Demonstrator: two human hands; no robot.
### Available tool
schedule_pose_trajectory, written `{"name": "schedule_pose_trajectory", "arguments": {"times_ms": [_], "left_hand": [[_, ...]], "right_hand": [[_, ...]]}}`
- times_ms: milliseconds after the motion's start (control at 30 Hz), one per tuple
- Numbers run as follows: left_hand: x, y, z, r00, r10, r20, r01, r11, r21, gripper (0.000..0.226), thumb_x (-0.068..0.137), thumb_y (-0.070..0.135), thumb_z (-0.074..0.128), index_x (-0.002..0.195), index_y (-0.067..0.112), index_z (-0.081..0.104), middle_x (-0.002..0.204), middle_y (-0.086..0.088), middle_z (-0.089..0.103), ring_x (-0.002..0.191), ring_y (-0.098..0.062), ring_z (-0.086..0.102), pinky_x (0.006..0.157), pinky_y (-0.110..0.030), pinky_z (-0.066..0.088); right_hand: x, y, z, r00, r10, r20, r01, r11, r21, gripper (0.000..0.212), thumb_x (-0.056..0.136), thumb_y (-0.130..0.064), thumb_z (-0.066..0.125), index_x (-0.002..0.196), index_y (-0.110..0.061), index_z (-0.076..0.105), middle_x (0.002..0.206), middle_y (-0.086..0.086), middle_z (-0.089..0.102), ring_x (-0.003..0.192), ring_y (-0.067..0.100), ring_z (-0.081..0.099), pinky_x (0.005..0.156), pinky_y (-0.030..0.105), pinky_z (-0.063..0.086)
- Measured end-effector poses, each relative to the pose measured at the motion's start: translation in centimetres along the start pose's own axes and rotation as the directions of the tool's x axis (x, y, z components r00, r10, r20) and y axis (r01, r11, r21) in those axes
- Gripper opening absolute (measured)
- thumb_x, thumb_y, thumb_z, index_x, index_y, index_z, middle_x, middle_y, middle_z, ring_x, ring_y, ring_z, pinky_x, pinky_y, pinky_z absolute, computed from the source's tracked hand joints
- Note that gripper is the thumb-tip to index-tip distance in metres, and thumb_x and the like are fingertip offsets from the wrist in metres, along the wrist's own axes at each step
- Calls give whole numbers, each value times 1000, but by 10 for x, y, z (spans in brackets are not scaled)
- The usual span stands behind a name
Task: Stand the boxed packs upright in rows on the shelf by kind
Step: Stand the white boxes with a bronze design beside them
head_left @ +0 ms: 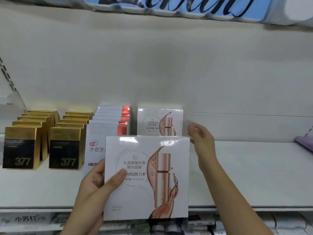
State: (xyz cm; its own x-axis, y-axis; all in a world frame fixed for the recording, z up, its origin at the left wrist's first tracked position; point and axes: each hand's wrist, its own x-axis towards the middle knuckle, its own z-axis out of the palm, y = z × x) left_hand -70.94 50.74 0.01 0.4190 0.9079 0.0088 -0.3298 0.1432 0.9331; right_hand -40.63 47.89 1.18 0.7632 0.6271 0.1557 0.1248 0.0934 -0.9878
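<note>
Head view: a white MARUBI box (147, 177) with a rose-gold bottle printed on it is held upright out front of the shelf (245, 175), clamped by the left hand (94, 189). The thumb is pressed flat on the front face right over the "M" of MARUBI, and the other fingers (97, 167) are wrapped round the left edge and back. A second MARUBI box (160, 121) is stood upright at the back of the shelf, just behind the held one. The right hand (200, 138) is hung beside that back box, loosely spread, nothing gripped. To the left, two rows of gold-and-black boxes (42, 141) marked "377" are lined up, then a row of white boxes (108, 122) with red-foil corners and Chinese text.
</note>
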Motion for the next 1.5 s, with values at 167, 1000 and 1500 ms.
{"name": "schedule_pose_trajectory", "arguments": {"times_ms": [167, 1000, 1500], "left_hand": [[7, -3, 28, 999, 32, 20, -32, 999, 1, 35, 67, 28, 82, 100, 37, 78, 108, -7, 80, 92, -30, 79, 64, -42, 64], [-20, -3, 30, 953, 303, 13, -301, 941, 152, 62, 72, 13, 76, 132, 26, 64, 125, 8, 75, 119, -9, 68, 94, -14, 52], [-28, -2, 11, 954, 299, 30, -300, 938, 176, 61, 72, 20, 76, 130, 34, 66, 126, 10, 74, 122, -9, 67, 101, -18, 50]], "right_hand": [[-83, -11, -37, 859, 87, 504, -190, 969, 156, 64, 83, -68, 68, 124, -19, 71, 120, 14, 74, 111, 32, 72, 91, 41, 60], [2, 31, 22, 993, -10, 120, 21, 995, -96, 25, 85, -18, 82, 105, -30, 71, 99, -11, 78, 85, 9, 75, 75, 26, 61], [5, 26, 23, 977, -144, 158, 203, 858, -472, 38, 96, -21, 67, 134, -18, 62, 115, 15, 60, 100, 19, 58, 79, 25, 48]]}}
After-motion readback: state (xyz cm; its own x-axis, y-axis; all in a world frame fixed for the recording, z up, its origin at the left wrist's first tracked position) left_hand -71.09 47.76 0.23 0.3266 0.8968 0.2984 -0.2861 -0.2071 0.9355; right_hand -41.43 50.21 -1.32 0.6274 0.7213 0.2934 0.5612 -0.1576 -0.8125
